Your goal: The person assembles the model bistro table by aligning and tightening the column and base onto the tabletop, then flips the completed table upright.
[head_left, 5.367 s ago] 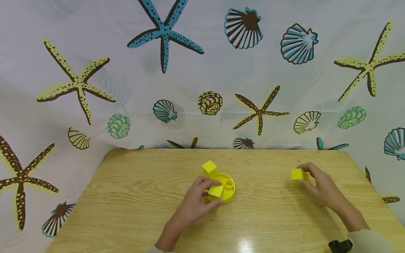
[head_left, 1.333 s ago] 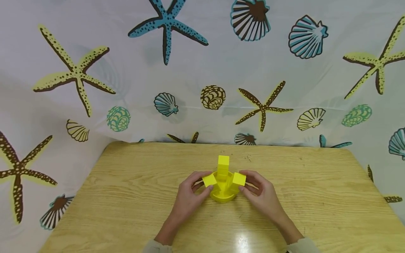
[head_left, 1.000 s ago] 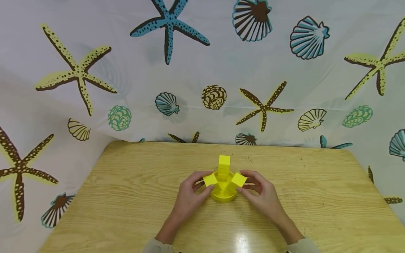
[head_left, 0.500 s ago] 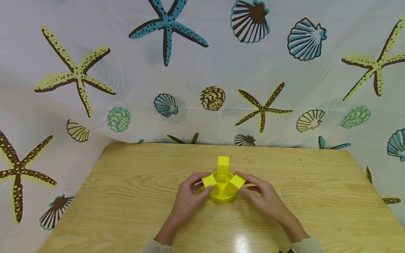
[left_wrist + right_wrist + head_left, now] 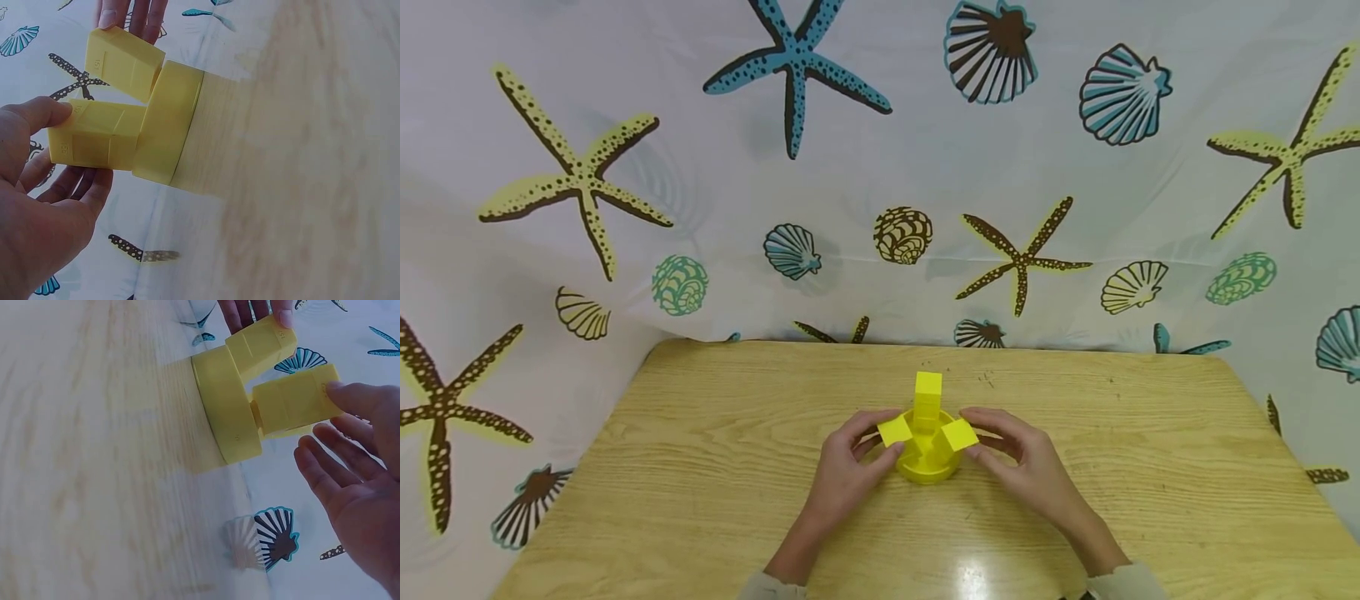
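- Head view: the left hand holds a yellow square-topped plastic block pinched between thumb and fingers, at the left side of a round yellow rimmed plastic base.
- Right hand: thumb and fingers bent in a pinch on a second yellow square-topped block, at the base's right side.
- A third yellow upright block stands at the far side of the base, untouched; the base rests on the wood-grain table.
- Wrist views only: small raised markings on the gripped blocks, too small to read.
- Right wrist view only: a narrow darker strip between the second block and the base; whether that block is fully seated cannot be told.
- Left wrist view: the base's outer wall shows plainly; its interior, seen from above in the head view, is hidden.
- Third block: mostly concealed in the right wrist view.
- Pale sleeves are cut off at the lower frame edge.
- Behind: a white cloth printed with starfish and shells.
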Demonstrator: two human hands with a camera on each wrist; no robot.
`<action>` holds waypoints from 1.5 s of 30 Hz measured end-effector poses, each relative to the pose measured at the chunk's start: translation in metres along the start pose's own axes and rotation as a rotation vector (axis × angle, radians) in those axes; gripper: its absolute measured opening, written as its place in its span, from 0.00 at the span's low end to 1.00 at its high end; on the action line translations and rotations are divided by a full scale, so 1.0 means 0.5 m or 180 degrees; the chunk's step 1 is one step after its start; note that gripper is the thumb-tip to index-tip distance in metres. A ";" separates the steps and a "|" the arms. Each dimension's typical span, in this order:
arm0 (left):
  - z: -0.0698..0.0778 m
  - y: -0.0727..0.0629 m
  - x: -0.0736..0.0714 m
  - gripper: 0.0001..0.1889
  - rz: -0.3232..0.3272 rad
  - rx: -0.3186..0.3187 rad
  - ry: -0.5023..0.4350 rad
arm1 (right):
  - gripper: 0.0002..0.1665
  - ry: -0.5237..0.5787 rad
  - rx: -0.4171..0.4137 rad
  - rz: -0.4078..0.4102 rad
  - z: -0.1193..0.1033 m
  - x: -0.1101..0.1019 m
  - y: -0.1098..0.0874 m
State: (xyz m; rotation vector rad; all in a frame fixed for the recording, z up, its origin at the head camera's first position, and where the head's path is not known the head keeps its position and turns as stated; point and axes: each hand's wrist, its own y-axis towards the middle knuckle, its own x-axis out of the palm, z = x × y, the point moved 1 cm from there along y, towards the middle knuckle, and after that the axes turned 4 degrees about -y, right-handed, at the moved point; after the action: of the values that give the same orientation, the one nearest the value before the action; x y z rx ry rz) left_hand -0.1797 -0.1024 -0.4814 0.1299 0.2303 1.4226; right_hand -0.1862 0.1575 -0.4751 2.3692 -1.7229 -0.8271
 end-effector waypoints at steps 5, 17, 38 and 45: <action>0.000 -0.002 -0.001 0.21 0.0016 -0.0067 0.0007 | 0.23 0.0106 0.0154 -0.0038 -0.004 0.000 0.004; 0.000 0.000 0.000 0.21 -0.0016 -0.0018 -0.0052 | 0.22 -0.0025 0.0360 0.0025 -0.001 -0.003 0.015; -0.001 0.004 0.000 0.20 0.0012 -0.0048 -0.0053 | 0.28 -0.0323 0.0404 -0.0221 0.000 0.020 0.042; -0.003 0.005 0.001 0.20 0.0014 -0.0040 -0.0029 | 0.28 0.0142 0.0477 -0.0447 0.009 0.015 0.043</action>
State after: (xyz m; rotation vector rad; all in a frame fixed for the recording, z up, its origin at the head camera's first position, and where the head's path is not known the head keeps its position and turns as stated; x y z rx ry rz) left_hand -0.1825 -0.1017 -0.4823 0.1266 0.2139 1.4273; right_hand -0.2051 0.1438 -0.4733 2.6105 -1.6724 -0.6784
